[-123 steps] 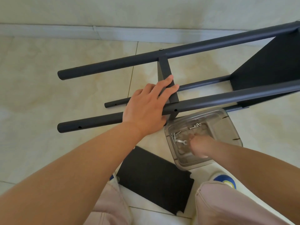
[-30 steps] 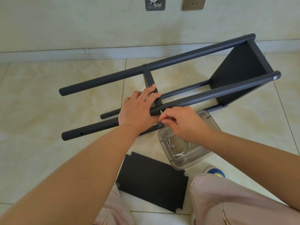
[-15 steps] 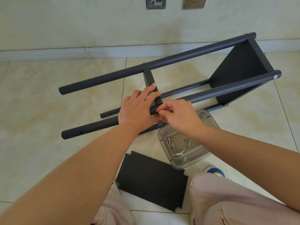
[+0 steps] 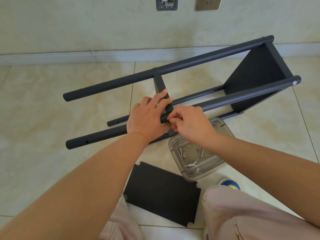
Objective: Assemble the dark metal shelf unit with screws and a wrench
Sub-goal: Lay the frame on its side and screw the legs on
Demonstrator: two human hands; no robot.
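The dark metal shelf unit (image 4: 204, 59) lies on its side on the tiled floor, with one shelf panel (image 4: 254, 78) fixed at its right end. My left hand (image 4: 147, 118) rests on the near tube and the middle shelf's edge, fingers straight. My right hand (image 4: 188, 125) has its fingertips pinched together against the near tube, beside my left hand. What they pinch is hidden. A clear plastic box (image 4: 220, 167) under my right wrist holds screws (image 4: 180, 151) and a small wrench (image 4: 190, 165).
A loose dark shelf panel (image 4: 162, 193) lies flat on the floor between my knees. The wall and its skirting run behind the unit, with a socket (image 4: 208, 3) above. Bare floor tiles stretch to the left.
My right hand left the plastic box and rose to the near tube, then slid down against my left hand with its fingertips pinched. The left hand stayed on the tube.
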